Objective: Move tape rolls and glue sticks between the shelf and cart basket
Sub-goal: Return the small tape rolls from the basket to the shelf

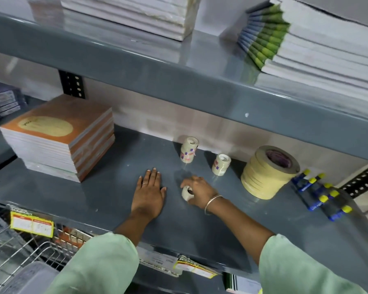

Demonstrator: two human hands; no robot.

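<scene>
My right hand (200, 193) is closed around a small clear tape roll (186, 193) that rests on the grey shelf (106, 187). My left hand (149, 193) lies flat on the shelf beside it, fingers spread, holding nothing. Two stacks of small tape rolls stand behind: a taller stack (188, 149) near the back wall and a shorter stack (221, 164) to its right. A pile of wide beige masking tape rolls (268, 172) sits further right. Several blue glue sticks with yellow caps (321, 194) lie at the right end. The wire cart basket (17, 249) is at the lower left.
A stack of orange notebooks (60, 136) stands on the shelf at the left. The upper shelf (157, 66) overhangs, loaded with white paper reams and green-spined books (263, 37). Yellow price tags (31, 224) hang on the shelf's front edge.
</scene>
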